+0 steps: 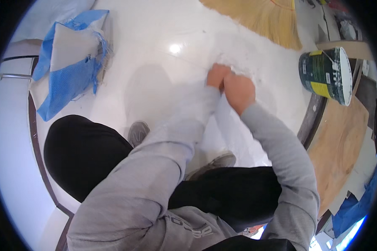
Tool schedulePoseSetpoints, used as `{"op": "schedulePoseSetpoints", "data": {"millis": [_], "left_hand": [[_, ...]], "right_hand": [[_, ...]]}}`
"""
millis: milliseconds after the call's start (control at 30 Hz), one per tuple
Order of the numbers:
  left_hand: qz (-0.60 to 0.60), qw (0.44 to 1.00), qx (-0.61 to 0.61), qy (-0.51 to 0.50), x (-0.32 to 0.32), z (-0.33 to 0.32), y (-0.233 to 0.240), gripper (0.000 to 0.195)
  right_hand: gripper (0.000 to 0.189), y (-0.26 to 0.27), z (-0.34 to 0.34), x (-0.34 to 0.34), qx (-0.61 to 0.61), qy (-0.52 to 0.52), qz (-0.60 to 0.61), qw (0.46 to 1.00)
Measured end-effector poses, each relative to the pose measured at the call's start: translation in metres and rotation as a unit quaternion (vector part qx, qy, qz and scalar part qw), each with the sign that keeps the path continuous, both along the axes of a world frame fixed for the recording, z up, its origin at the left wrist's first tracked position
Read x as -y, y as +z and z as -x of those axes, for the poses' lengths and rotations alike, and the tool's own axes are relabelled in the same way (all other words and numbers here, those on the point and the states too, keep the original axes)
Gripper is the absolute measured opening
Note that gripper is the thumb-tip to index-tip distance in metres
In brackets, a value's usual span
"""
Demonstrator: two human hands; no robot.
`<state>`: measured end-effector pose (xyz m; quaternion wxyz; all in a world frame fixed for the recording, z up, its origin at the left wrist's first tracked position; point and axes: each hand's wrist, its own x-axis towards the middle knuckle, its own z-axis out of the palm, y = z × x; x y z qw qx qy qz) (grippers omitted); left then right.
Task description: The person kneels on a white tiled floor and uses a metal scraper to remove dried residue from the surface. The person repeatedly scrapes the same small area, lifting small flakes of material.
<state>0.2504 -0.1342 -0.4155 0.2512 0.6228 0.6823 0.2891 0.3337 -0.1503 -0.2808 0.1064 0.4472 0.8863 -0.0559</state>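
My left hand [217, 76] and my right hand [240, 91] are pressed together above the pale, glossy floor [138, 40]. Both have their fingers curled in, closed on the gathered top of what looks like a white plastic bag [235, 135]. From below the hands the bag spreads down between my forearms toward my right shoe [223, 160]. My fingertips and the pinched part are hidden, and the left forearm is blurred. White powder or crumbs [235, 62] are scattered on the floor just beyond my hands.
A straw broom head [257, 18] lies at the top. On the right, a dark green and yellow plastic bucket [326, 75] is near a wooden board [339, 138]. A frayed blue-and-white woven sack [72, 59] is at the left, by a white panel [12, 131].
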Motion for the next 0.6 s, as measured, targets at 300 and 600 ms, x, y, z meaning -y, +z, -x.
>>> {"op": "schedulePoseSetpoints", "data": {"millis": [300, 600], "left_hand": [[0.022, 0.999, -0.026, 0.018, 0.004, -0.008, -0.018, 0.024], [-0.013, 0.998, 0.063, -0.002, 0.013, 0.001, 0.004, 0.028]], "right_hand": [[0.012, 0.012, 0.007, 0.007, 0.028, 0.006, 0.019, 0.999], [0.011, -0.002, 0.011, 0.0, 0.092, -0.03, 0.008, 0.995]]}}
